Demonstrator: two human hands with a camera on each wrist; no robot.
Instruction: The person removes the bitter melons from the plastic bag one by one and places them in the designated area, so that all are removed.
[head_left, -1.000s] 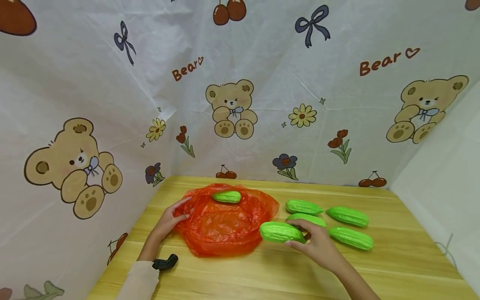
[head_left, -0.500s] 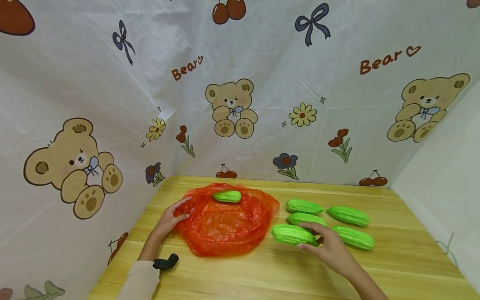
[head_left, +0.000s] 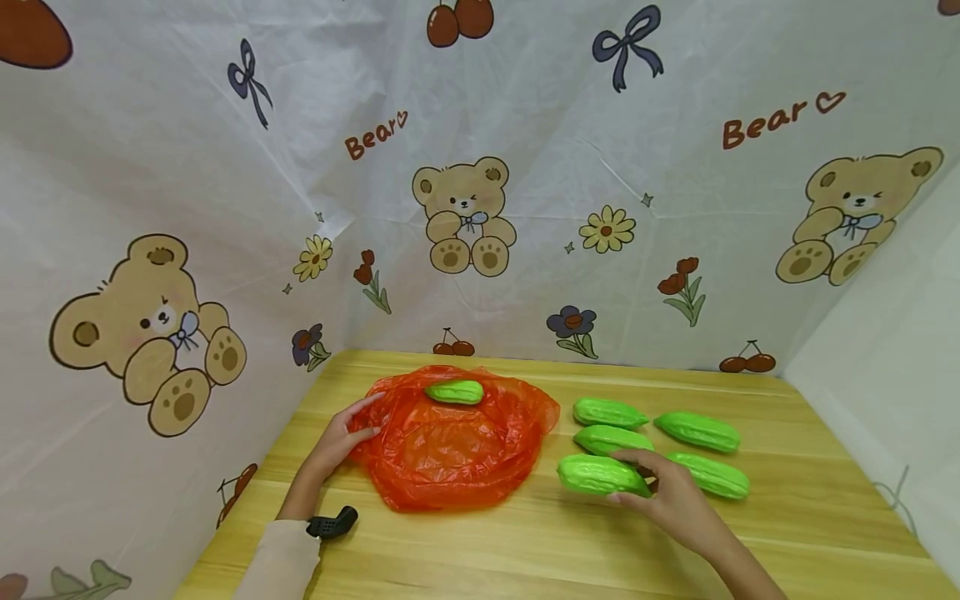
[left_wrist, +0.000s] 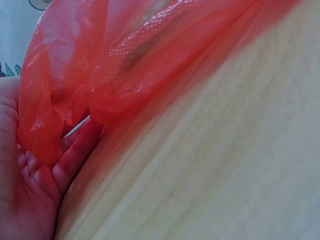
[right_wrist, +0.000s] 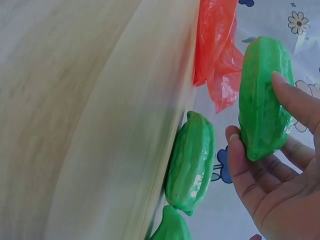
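My right hand (head_left: 671, 498) pinches a bright green, ridged bitter melon (head_left: 600, 473) between thumb and fingers. In the right wrist view this bitter melon (right_wrist: 265, 95) is raised off the table. My left hand (head_left: 341, 437) holds the left edge of a crumpled, translucent red plastic bag (head_left: 450, 492), whose mouth is spread. Seen from the left wrist, the bag's film (left_wrist: 65, 80) lies across the palm and fingers (left_wrist: 75, 155); the thumb's grip is partly hidden. One bitter melon (head_left: 456, 392) rests at the back of the bag.
Several more bitter melons lie right of the bag, among them one at the back (head_left: 607, 412), one at far right (head_left: 697, 431) and one partly behind my right hand (head_left: 712, 475). A patterned white cloth (head_left: 525, 317) walls in the wooden table (head_left: 465, 554).
My right hand has carried the bitter melon rightward and slightly toward me, away from the bag's right edge. The left hand and the bag look unmoved.
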